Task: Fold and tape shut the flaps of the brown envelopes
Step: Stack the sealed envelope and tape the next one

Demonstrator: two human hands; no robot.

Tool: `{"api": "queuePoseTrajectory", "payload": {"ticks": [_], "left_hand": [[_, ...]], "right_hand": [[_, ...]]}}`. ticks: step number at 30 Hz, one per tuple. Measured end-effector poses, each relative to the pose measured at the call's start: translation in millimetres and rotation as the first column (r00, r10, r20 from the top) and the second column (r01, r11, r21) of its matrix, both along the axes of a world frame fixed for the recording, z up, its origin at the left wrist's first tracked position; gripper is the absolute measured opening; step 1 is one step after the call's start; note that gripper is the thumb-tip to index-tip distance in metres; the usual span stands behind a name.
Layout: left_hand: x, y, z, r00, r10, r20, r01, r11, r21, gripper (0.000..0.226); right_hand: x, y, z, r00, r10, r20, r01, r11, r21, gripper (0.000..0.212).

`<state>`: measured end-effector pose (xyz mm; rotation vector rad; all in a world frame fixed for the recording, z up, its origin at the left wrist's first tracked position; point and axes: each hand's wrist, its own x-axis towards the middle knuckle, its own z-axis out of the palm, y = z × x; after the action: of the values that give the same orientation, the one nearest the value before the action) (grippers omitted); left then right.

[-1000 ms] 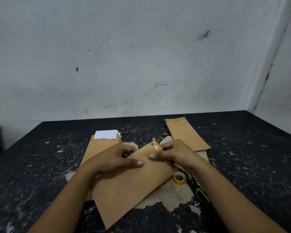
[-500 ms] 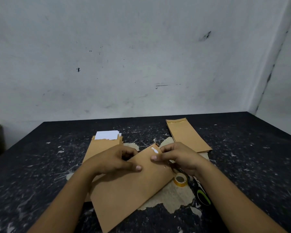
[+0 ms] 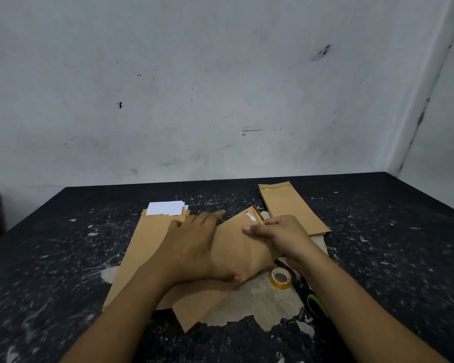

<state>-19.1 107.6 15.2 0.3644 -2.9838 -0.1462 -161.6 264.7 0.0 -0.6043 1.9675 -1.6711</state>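
Low and right of centre, a green-handled tool [image 3: 317, 305] shows beside the right forearm, and a small roll of yellowish clear tape [image 3: 280, 277] lies just above it on the black speckled table [image 3: 378, 244]. At centre lies a long brown paper envelope [image 3: 236, 247]. The left hand [image 3: 194, 247] presses flat on it with straight fingers; the right hand [image 3: 278, 234] pinches its upper end. A left stack of brown envelopes holding white sheets [image 3: 152, 231] lies behind; another brown stack [image 3: 291, 205] sits upper right.
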Motion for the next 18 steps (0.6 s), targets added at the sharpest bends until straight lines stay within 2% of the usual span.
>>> {"api": "queuePoseTrajectory", "payload": {"ticks": [2,3,9,14,18], "left_hand": [[-1.8,5.4,-2.3,0.999,0.014,-0.038,-0.02,0.987,-0.161,0.132],[-2.4,5.9,-3.2,0.998,0.01,-0.059,-0.021,0.982,-0.189,0.133],[-7.1,4.1,-13.7,0.995,-0.067,-0.072,0.058,0.992,-0.112,0.131],[-8.0,-4.7,-21.0,0.976,-0.11,-0.19,0.1,0.993,-0.06,0.123],[-8.9,-6.8,-20.9,0.971,-0.134,-0.198,0.125,0.991,-0.056,0.123]], "right_hand": [[-2.1,0.0,-0.8,1.0,-0.027,0.005,0.027,1.0,-0.007,0.021],[-3.2,-0.2,-1.1,0.999,-0.042,0.007,0.042,0.999,-0.014,0.022],[-3.7,-0.2,-1.1,0.994,-0.058,0.087,0.062,0.997,-0.051,0.024],[0.0,3.9,4.5,0.996,0.022,0.089,-0.02,0.999,-0.025,0.024],[-0.4,4.8,4.5,0.995,0.02,0.099,-0.017,0.999,-0.03,0.025]]}}
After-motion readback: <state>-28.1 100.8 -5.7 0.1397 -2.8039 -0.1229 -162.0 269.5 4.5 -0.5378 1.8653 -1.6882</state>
